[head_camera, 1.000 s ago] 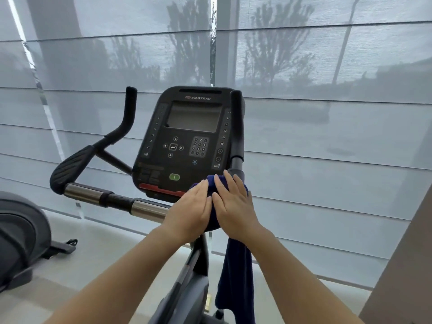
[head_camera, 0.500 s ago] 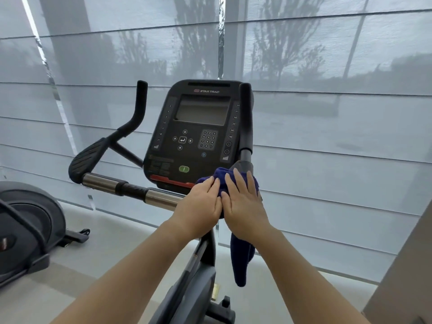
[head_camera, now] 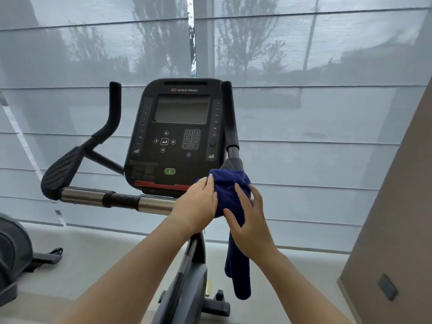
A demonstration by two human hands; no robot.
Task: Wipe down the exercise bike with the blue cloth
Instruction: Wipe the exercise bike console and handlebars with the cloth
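The exercise bike's black console [head_camera: 177,134] faces me, with a chrome and black handlebar [head_camera: 112,198] running left below it. The blue cloth [head_camera: 230,188] is bunched over the right end of the handlebar, under the right upright grip [head_camera: 230,118]. One end of the cloth hangs down to the right of the bike's post. My left hand [head_camera: 198,206] presses on the cloth's left side. My right hand [head_camera: 250,220] grips the cloth lower on its right, fingers spread over the fabric.
Another grey exercise machine [head_camera: 11,258] stands on the floor at the left edge. Sheer blinds [head_camera: 315,113] cover the windows behind the bike. A brown wall panel [head_camera: 397,230] rises at the right. The bike's frame [head_camera: 187,284] runs down between my arms.
My right hand has slid down and to the right on the cloth, apart from my left hand. More of the cloth's bunched top shows. The view has shifted so the bike sits further right.
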